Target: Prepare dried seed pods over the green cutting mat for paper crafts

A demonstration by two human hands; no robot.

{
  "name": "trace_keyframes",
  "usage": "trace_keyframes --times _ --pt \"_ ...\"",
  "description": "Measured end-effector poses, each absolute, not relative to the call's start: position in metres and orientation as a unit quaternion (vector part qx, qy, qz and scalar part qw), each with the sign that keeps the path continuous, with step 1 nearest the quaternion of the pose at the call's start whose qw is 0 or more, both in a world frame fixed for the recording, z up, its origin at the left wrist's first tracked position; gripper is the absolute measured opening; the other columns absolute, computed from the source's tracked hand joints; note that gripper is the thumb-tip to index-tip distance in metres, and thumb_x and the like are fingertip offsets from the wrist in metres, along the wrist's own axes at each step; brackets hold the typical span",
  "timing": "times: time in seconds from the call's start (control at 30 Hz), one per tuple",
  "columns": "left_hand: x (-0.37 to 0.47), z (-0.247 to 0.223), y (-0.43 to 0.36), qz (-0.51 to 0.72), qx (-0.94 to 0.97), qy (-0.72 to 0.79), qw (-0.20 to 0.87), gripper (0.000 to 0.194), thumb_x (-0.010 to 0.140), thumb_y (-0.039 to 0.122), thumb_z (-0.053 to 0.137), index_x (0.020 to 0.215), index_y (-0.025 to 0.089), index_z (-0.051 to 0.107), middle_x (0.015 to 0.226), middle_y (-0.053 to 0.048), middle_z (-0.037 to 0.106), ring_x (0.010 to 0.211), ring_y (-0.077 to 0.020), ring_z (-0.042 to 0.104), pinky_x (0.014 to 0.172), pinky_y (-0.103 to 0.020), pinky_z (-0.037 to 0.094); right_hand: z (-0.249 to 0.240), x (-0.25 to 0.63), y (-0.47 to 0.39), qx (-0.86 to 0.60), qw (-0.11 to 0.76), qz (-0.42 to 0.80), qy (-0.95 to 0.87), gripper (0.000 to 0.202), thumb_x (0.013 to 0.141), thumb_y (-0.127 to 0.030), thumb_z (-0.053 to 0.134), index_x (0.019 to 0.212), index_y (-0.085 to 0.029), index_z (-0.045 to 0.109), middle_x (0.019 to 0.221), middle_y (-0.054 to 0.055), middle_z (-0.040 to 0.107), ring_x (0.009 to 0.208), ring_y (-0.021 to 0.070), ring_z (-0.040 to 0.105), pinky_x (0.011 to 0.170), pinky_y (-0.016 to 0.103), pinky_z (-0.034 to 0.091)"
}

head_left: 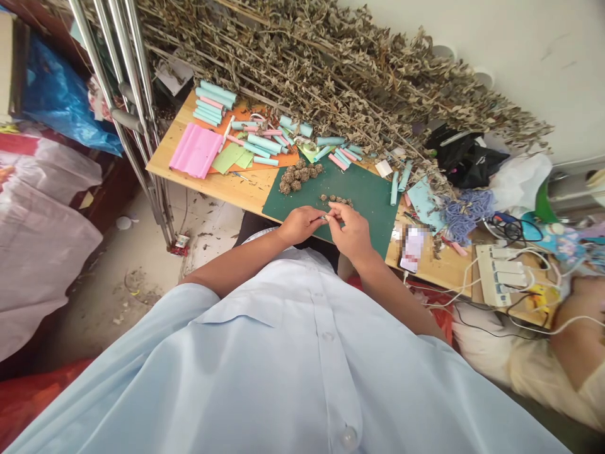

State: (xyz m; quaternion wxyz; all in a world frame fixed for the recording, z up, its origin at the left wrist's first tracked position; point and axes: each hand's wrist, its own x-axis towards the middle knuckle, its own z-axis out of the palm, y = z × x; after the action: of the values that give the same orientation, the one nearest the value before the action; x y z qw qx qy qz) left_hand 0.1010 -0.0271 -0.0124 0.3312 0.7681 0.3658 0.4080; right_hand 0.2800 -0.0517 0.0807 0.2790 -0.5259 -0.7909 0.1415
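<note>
Close to my body, over the near edge of the green mat [373, 202], my two hands meet with their fingertips almost touching. My left hand [302, 224] is closed in a pinch, and my right hand [348, 230] pinches from the other side. Something tiny and pale seems to lie between them, too small to name. Just beyond the fingers sits a row of small brown balls [338, 200], partly hidden by my right hand. Larger brown crumbly balls [297, 175] are heaped on the mat farther left.
Dried leafy stalks [321, 69] cover the back. Blue and pink paper rolls [265, 144] and pink sheets [196, 150] lie on the wooden table [170, 140]. At right are a phone [412, 249], purple cords [466, 211] and a power strip [503, 274]. Metal crutches [130, 101] stand left; another person's arm [579, 328] shows right.
</note>
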Motion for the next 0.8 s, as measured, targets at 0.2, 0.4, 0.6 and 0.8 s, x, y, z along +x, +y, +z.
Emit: trace_keyframes --times 0.2,0.4,0.6,0.8 --pt "0.100 -0.009 -0.028 0.402 0.769 0.368 0.334 0.032 0.107 0.036 0.055 0.119 0.019 0.078 0.101 -0.009 0.080 0.097 -0.0202 0.072 0.090 -0.032 0.056 0.088 0.274 -0.051 -0.518 0.186 0.073 -0.832 0.040 0.103 -0.022 0.047 0.140 -0.017 0.062 0.112 0.012 0.080 0.104 0.0257 0.076 0.096 0.040 0.060" --pt "0.099 -0.003 -0.028 0.407 0.765 0.361 0.343 0.027 0.106 0.030 0.056 0.103 0.016 0.079 0.093 -0.009 0.078 0.093 -0.0184 0.071 0.090 -0.029 0.055 0.093 0.272 -0.060 -0.501 0.109 -0.007 -0.859 0.043 0.107 -0.020 0.040 0.143 -0.014 0.063 0.113 0.014 0.081 0.100 0.0263 0.076 0.089 0.036 0.058" --pt "0.101 -0.004 -0.028 0.418 0.762 0.366 0.332 0.034 0.108 0.033 0.052 0.092 0.016 0.076 0.086 -0.008 0.075 0.085 -0.0176 0.069 0.083 -0.029 0.053 0.105 0.272 -0.074 -0.472 0.056 -0.031 -0.879 0.047 0.104 -0.013 0.042 0.146 -0.012 0.062 0.114 0.014 0.081 0.100 0.0254 0.075 0.082 0.035 0.054" --pt "0.101 -0.005 -0.028 0.405 0.765 0.371 0.336 0.032 0.108 0.039 0.054 0.103 0.019 0.078 0.093 -0.007 0.078 0.091 -0.0193 0.070 0.087 -0.031 0.054 0.107 0.276 -0.073 -0.520 0.142 0.036 -0.841 0.043 0.105 -0.023 0.044 0.142 -0.020 0.065 0.118 0.010 0.082 0.106 0.0273 0.076 0.094 0.041 0.056"
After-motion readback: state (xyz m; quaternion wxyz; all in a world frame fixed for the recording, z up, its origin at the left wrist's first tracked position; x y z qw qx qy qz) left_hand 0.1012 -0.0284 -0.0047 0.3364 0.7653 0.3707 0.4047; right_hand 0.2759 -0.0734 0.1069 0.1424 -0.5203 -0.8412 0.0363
